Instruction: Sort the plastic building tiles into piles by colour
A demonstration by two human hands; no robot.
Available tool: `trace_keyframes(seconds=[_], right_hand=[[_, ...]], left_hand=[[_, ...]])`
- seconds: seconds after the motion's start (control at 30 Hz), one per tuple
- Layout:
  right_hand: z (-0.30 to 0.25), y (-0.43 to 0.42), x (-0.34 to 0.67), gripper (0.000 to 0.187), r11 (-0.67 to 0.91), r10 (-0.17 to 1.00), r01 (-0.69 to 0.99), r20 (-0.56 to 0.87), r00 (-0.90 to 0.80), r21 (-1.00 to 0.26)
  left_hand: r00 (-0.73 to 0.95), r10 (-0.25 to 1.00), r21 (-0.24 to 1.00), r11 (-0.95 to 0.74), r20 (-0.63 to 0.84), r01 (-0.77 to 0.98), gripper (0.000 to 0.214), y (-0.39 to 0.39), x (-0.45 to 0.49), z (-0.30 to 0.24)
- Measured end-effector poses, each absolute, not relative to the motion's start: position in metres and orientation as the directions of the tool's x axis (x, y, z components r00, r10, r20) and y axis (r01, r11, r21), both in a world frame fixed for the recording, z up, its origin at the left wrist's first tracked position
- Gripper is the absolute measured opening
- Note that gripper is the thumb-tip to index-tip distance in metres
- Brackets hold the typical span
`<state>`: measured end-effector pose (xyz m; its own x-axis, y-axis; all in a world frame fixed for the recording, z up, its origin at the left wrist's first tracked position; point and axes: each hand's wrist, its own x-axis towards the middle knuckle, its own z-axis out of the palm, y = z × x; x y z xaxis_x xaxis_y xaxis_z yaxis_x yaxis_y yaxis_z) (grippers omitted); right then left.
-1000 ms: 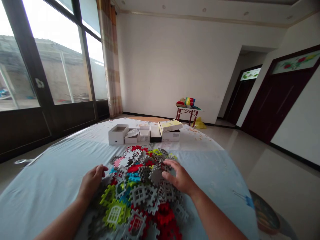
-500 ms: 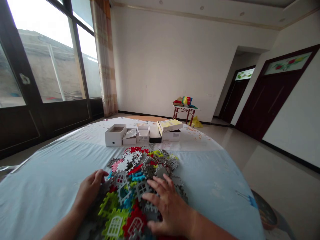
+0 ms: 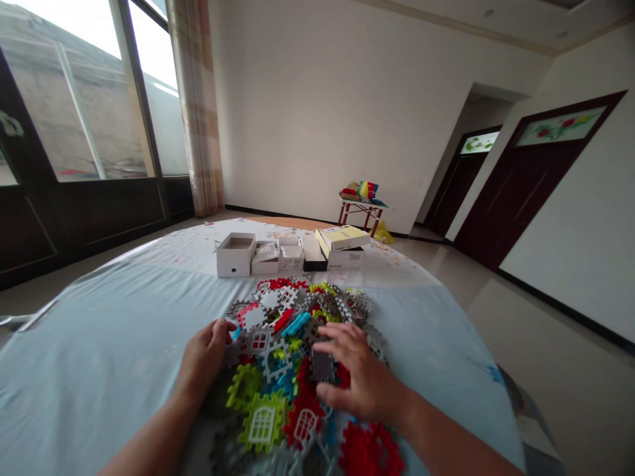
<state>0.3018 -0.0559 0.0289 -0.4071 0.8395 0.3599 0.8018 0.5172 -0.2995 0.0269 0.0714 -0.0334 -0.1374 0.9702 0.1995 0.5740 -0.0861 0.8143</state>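
The fingers of the right hand [image 3: 360, 373] are spread, resting on a grey waffle-edged plastic tile [image 3: 322, 365]. The left hand's [image 3: 206, 357] fingers curl loosely against the pile's left side, pinching nothing visible. The tile pile [image 3: 297, 350], too overlapped to count, lies toward the near edge of the pale blue cloth [image 3: 99, 344]. Five boxes [image 3: 290, 254] stand in a row beyond it.

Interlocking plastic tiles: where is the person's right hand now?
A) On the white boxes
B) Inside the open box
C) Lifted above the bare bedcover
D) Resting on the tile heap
D: the right hand lies spread on the heap of interlocking plastic tiles, beside a grey tile.
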Motion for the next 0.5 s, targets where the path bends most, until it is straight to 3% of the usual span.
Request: trace_keyframes(seconds=[0.07, 0.2, 0.37, 0.5], right_hand=[[0.025, -0.075, 0.286, 0.062, 0.616, 0.784, 0.745, 0.291, -0.548, -0.257], [0.006, -0.091, 0.264, 0.049, 0.749, 0.660, 0.652, 0.213, -0.721, -0.114], [0.004, -0.080, 0.255, 0.066, 0.730, 0.683, 0.672, 0.175, -0.710, -0.124], [0.008, -0.052, 0.251, 0.055, 0.665, 0.744, 0.736, 0.198, -0.638, -0.129]], left_hand=[[-0.136, 0.969, 0.816, -0.091, 0.204, 0.571, 0.043, 0.071, 0.028, -0.034], [-0.136, 0.968, 0.817, -0.098, 0.210, 0.568, 0.043, 0.072, 0.027, -0.034], [-0.132, 0.969, 0.832, -0.106, 0.210, 0.544, 0.041, 0.069, 0.028, -0.033], [-0.145, 0.966, 0.857, -0.112, 0.212, 0.503, 0.039, 0.068, 0.029, -0.033]])
